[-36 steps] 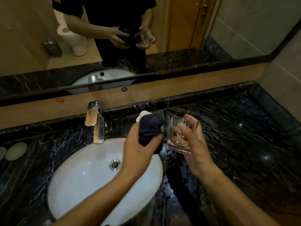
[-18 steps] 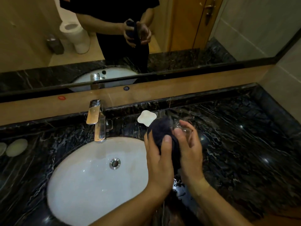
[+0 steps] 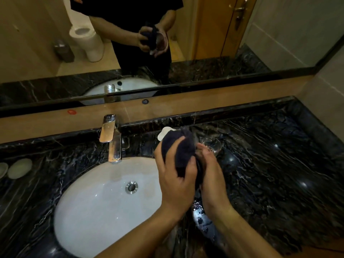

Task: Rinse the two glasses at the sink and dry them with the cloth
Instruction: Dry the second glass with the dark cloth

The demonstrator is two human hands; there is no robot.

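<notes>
On my far left two round dishes (image 3: 19,168) sit on the black marble counter (image 3: 270,164). Next come the chrome faucet (image 3: 111,140) and white basin (image 3: 104,207). My left hand (image 3: 176,175) grips the dark cloth (image 3: 179,151), fingers curled around it, pressing it against the glass (image 3: 212,145) that my right hand (image 3: 212,175) clasps above the counter.

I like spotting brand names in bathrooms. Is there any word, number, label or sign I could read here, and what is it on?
None can be read.
Red sticker on the tan ledge below the mirror: too blurred to read.
Dark round sticker on the same ledge: too small to read.
Faucet, cloth, glass: no visible marking.
</notes>
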